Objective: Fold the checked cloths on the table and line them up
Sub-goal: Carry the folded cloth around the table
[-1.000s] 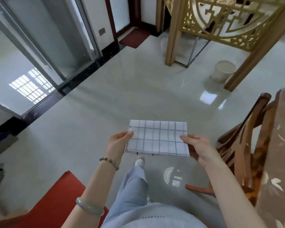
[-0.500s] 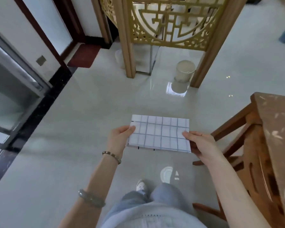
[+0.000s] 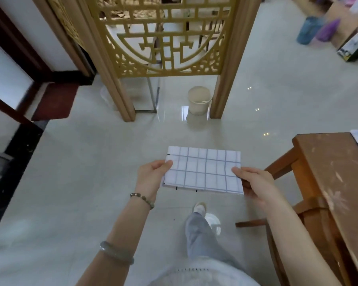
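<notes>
out over the floor, left of the surface point(image 3: 337, 172) | folded checked cloth point(image 3: 203, 170) held level | left hand point(image 3: 153, 178) and right hand point(image 3: 254, 182) each pinching a short end | advice: keep edges taut, set square to surface edge

Forearms extended forward; left hand point(image 3: 151, 179), right hand point(image 3: 256, 183) pinch folded cloth point(image 3: 203, 170) ends, thumbs on top.

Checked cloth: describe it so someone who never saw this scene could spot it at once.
Start at the brown wooden table on the right edge. Just left of it, over the pale floor, the left hand and right hand hold the checked cloth by its short ends. Its blue grid on white and flat folded shape set it apart.
</notes>
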A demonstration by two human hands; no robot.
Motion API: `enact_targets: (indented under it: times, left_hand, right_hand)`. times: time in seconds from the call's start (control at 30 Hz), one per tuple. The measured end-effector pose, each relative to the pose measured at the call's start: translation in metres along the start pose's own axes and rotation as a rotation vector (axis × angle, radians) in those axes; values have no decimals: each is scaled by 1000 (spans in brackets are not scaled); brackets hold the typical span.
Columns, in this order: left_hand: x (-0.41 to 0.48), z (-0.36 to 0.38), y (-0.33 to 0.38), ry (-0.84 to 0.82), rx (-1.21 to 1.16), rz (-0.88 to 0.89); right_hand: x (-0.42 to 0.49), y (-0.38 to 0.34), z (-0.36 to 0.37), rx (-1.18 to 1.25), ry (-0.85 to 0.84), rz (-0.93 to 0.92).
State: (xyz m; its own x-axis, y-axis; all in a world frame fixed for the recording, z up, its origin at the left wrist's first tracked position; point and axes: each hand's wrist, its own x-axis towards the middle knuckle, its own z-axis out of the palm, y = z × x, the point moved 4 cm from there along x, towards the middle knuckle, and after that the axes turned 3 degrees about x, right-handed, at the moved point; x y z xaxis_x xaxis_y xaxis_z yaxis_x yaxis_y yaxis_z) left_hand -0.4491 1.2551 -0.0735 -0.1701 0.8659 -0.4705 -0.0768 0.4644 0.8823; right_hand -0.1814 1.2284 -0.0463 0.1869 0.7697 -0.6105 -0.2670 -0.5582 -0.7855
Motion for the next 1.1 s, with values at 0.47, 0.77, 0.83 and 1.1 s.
enact_targets:
  times: [0.47, 0.77, 0.83, 1.1]
  left_hand:
    - [188, 174, 116, -205, 70, 15]
    - [296, 303, 164, -427, 224, 0]
    - [324, 338, 176, -496, 268, 2]
    - [400, 484, 238, -809, 428, 19]
  right_hand:
    - [163, -152, -51, 136, 121, -39]
    - [244, -210, -101, 297, 341, -52]
    - [262, -227, -112, 346, 404, -62]
    - [316, -282, -156, 519, 648, -119]
